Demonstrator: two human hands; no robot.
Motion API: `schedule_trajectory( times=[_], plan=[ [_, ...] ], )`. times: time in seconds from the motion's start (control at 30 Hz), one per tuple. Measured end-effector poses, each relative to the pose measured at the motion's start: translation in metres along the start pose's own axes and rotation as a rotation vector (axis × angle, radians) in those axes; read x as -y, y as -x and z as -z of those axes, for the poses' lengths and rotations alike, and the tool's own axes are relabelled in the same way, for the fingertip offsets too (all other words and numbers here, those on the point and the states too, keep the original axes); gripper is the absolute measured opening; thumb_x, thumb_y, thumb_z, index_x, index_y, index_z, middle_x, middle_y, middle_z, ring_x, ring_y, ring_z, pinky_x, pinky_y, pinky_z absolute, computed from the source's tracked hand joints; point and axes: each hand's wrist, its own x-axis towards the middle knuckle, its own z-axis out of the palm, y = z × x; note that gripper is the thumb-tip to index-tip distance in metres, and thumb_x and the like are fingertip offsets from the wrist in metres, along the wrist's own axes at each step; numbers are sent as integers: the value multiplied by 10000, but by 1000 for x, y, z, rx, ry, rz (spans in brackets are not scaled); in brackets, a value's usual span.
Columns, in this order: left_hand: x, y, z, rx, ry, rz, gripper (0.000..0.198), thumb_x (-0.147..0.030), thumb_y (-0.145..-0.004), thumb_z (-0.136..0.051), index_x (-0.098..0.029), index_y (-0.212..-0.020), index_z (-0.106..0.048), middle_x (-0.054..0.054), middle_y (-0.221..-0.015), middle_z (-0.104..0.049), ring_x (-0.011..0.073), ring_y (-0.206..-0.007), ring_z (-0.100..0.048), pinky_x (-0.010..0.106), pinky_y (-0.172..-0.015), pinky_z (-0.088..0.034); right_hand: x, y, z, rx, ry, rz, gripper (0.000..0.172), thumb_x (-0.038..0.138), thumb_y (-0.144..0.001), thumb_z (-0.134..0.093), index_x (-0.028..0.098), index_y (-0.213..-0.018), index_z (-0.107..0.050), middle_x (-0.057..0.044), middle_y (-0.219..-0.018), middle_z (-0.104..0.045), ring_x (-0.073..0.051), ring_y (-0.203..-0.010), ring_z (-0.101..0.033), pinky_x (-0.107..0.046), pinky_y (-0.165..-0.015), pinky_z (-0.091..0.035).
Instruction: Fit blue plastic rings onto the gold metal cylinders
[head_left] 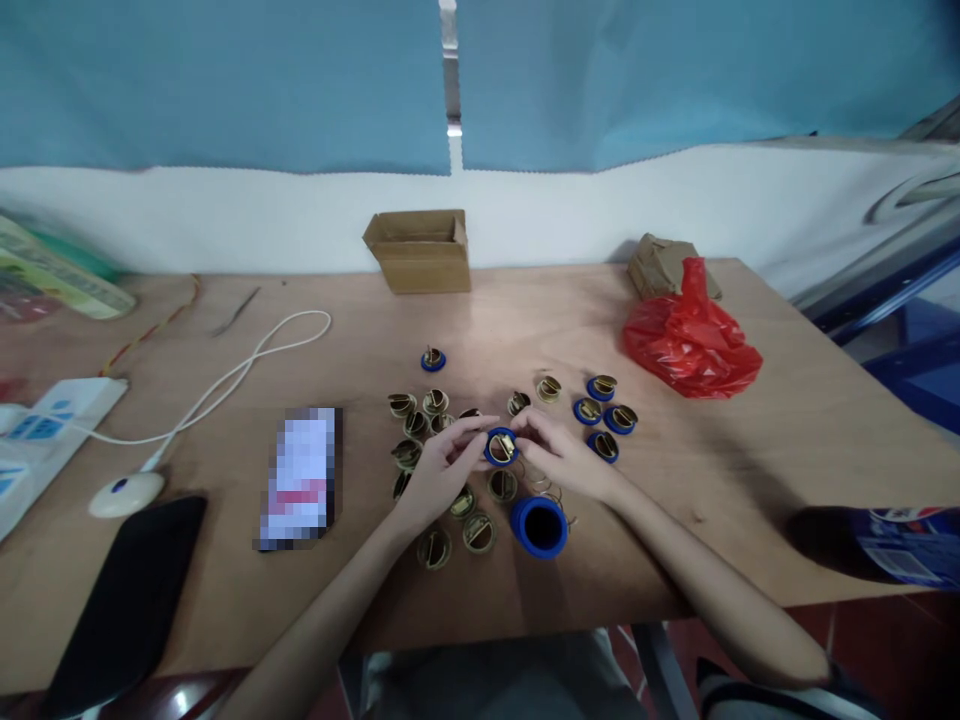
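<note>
I had my left hand (pixel 442 462) and right hand (pixel 559 450) pinched together on one blue-ringed brass piece (pixel 500 446) above the surface (pixel 750 450), four finished ones (pixel 604 412) lying right, many bare brass discs (pixel 420 420) waiting left.

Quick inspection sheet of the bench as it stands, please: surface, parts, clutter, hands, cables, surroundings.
Surface: wooden table, bare patches between items.
Job's things: blue-ringed brass part held by both hands; loose brass discs left; finished blue-ringed parts right; blue cap near front edge.
Clutter: cardboard box, red plastic bag, black phone.
Hands: left hand and right hand, fingers pinching the part.
Cables: white cable to power strip.
Surroundings: blue curtain, white wall.
</note>
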Motion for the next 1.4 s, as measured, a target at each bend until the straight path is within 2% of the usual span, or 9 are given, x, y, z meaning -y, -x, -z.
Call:
schedule_trajectory(
  times=[0.1,0.23,0.47,0.67,0.8,0.93,1.0,1.17,1.4],
  plan=[
    [-1,0,-2,-2,-16,-5,284,-401,-911,-657,-206,-1101,-740,72,-1091,-785,247,-998,-765,397,-825,-672,7,1,0,35,102,-3,66,252,-962,-472,211,-911,-484,-4,-817,-554,-164,-732,-514,-301,-685,-415],
    [-1,1,-4,3,-38,-5,292,-393,-912,-658,-197,-1112,-740,83,-1113,-783,238,-993,-766,372,-819,-670,5,1,0,57,79,-9,66,208,-972,-411,213,-950,-473,2,-801,-570,-157,-712,-538,-295,-679,-420],
    [1,2,-2,-43,45,10,327,-369,-876,-693,-171,-1134,-723,83,-1030,-803,244,-944,-778,397,-784,-684,-5,1,-7,102,-242,-133,116,302,-1019,-420,221,-1032,-503,70,-621,-518,-112,-486,-497,-232,-503,-413],
    [3,0,-1,-116,89,26,368,-387,-834,-726,-147,-1113,-716,85,-932,-809,263,-841,-790,397,-687,-694,-3,-2,-9,123,-380,-152,197,311,-1001,-476,203,-1136,-572,5,-772,-633,-144,-613,-621,-291,-618,-543],
    [0,0,-2,-65,62,34,324,-384,-869,-690,-179,-1118,-721,79,-966,-806,258,-802,-793,394,-665,-695,-7,-2,-10,71,-402,-175,205,303,-989,-503,211,-1128,-620,-17,-859,-668,-135,-639,-608,-280,-611,-539],
    [-2,1,-4,-1,43,34,319,-376,-916,-636,-198,-1172,-704,74,-969,-803,238,-754,-789,382,-673,-691,-9,-3,-10,9,-394,-158,218,271,-977,-521,198,-1134,-655,-46,-988,-697,-146,-763,-632,-298,-705,-556],
    [-3,1,-4,13,34,21,325,-370,-926,-624,-198,-1192,-696,77,-971,-801,232,-749,-787,373,-675,-687,-9,-3,-9,0,-388,-141,233,261,-978,-521,189,-1150,-661,-50,-997,-702,-146,-775,-635,-309,-735,-561],
    [-5,1,-5,26,24,-53,326,-342,-921,-634,-205,-1214,-675,77,-976,-798,225,-769,-783,363,-683,-680,-5,-2,-5,20,-431,-116,257,278,-970,-538,194,-1189,-646,-51,-1019,-698,-126,-708,-616,-293,-674,-559],
    [-5,3,-5,57,54,-56,329,-262,-916,-649,-207,-1241,-629,67,-1016,-788,203,-874,-775,315,-759,-663,-2,0,-2,73,-484,-100,308,220,-921,-558,203,-1224,-605,-40,-993,-677,-147,-799,-639,-301,-688,-574]
  ],
)
